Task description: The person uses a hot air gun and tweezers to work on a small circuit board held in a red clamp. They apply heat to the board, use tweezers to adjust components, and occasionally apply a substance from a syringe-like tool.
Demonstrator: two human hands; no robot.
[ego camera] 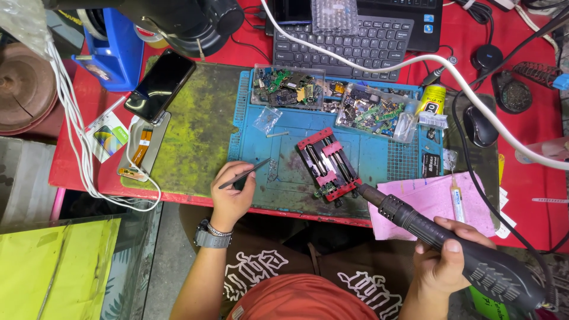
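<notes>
My left hand (231, 192) grips black tweezers (246, 175) whose tips point right, toward the blue work mat (379, 154). My right hand (444, 261) holds the thick black handle of a hot-air tool (438, 240). Its metal nozzle (363, 191) points at the lower end of a red clamp holder (328, 163). A small green circuit board (323, 189) sits in that end of the holder, right by the nozzle.
Clear trays of circuit boards (332, 98) line the mat's far edge. A black phone (160, 86) and flex cable (141, 151) lie left. A pink paper (427, 201), a syringe (457, 198), a yellow tube (432, 99), a mouse (479, 125), a keyboard (349, 41) and white cables (474, 95) surround the mat.
</notes>
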